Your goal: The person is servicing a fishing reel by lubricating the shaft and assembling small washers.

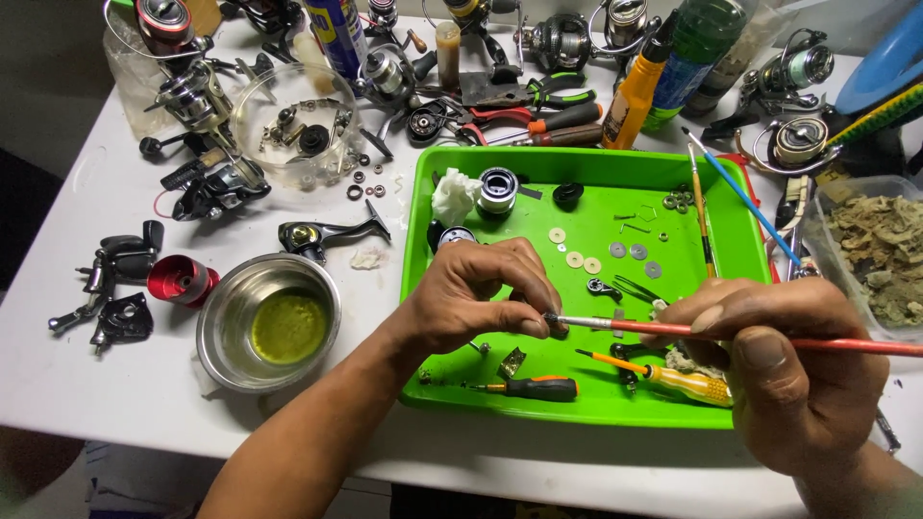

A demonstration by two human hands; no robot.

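Note:
My left hand [481, 293] hovers over the green tray [586, 404], its fingertips pinched on a small dark part that is mostly hidden. My right hand [788, 370] grips a thin red-handled brush [673, 330] whose tip touches that part at my left fingertips. In the tray lie several small washers [586, 261], a spool [498, 188], a white wad [454, 197], two small screwdrivers [534, 387] and tweezers [635, 286].
A steel bowl [223, 317] of yellow-green liquid sits left of the tray. Disassembled fishing reels, a red spool [181, 280], a clear bowl of parts [293, 120], pliers, bottles and a tub of rags [880, 255] crowd the white table. Two brushes [740, 192] lean on the tray's right rim.

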